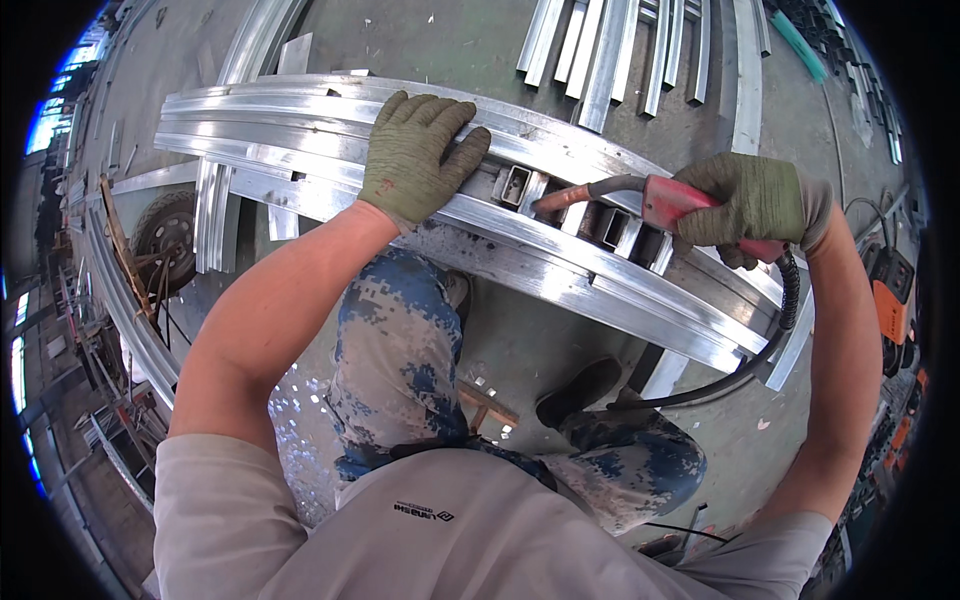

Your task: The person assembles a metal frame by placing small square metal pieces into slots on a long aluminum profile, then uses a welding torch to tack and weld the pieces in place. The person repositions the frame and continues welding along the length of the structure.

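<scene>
Long shiny metal bars (pixel 300 128) lie side by side in front of my knees. My left hand (pixel 412 160), in a green glove, rests on top of them with its fingers stretched out. In my gloved right hand (pixel 752 200) is a welding torch (pixel 662 203) with a red handle, a bent neck and a copper-coloured nozzle (pixel 560 199). The nozzle points left, at a gap between the bars. Short square tube pieces (pixel 515 186) sit crosswise in that gap; no arc or spark shows. Whether the tip touches metal I cannot tell.
A black cable (pixel 715 392) loops from the torch below the bars. More metal tubes (pixel 600 62) lie on the floor at the far right. A wheel (pixel 165 240) stands at left, an orange-and-black machine (pixel 890 300) at right. Between my feet lies a wooden piece (pixel 488 405).
</scene>
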Motion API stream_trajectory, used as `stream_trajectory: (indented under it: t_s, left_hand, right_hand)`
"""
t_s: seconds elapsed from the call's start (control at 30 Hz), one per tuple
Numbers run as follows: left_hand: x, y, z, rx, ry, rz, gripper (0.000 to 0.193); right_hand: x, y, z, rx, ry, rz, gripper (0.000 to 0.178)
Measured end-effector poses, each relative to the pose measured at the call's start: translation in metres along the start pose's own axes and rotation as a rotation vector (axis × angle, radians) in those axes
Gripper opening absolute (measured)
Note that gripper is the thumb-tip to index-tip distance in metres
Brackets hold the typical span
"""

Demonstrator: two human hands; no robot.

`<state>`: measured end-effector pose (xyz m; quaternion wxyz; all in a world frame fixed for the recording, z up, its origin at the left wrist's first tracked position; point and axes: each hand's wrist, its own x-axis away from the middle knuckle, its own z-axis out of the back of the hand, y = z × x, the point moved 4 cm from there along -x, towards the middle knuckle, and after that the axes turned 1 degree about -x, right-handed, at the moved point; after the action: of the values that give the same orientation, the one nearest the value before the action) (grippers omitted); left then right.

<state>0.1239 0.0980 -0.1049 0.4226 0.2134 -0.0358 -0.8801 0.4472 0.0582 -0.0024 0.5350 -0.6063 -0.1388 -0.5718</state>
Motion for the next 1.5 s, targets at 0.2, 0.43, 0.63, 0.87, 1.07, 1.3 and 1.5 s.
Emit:
stream_trajectory:
  t_s: [0.2, 0.43, 0.63, 0.87, 1.07, 1.3, 1.5]
  left_hand:
    - [0.003, 0.001, 0.002, -0.010, -0.013, -0.001, 0.034]
    - [0.003, -0.004, 0.001, -0.030, -0.010, -0.028, 0.035]
    - [0.008, -0.011, -0.004, -0.068, -0.076, -0.061, 0.044]
    - [0.009, -0.012, -0.003, -0.098, -0.005, -0.103, 0.036]
    - [0.000, -0.005, -0.001, 0.057, -0.058, 0.028, 0.036]
    - [0.008, -0.010, -0.005, -0.052, -0.018, -0.015, 0.036]
    - [0.006, -0.009, -0.001, -0.060, 0.021, -0.077, 0.038]
  right_hand:
    - [-0.008, -0.005, 0.001, 0.119, -0.004, 0.030, 0.042]
    - [-0.013, -0.006, 0.007, 0.149, -0.042, 0.031, 0.042]
    - [-0.016, -0.001, 0.006, 0.109, -0.055, 0.096, 0.042]
    - [-0.018, -0.001, 0.005, 0.138, -0.072, 0.104, 0.043]
    - [-0.009, 0.000, 0.003, 0.112, 0.012, 0.119, 0.044]
    - [-0.016, 0.002, 0.002, 0.167, 0.010, 0.154, 0.042]
    - [-0.010, -0.003, 0.000, 0.191, 0.038, 0.110, 0.041]
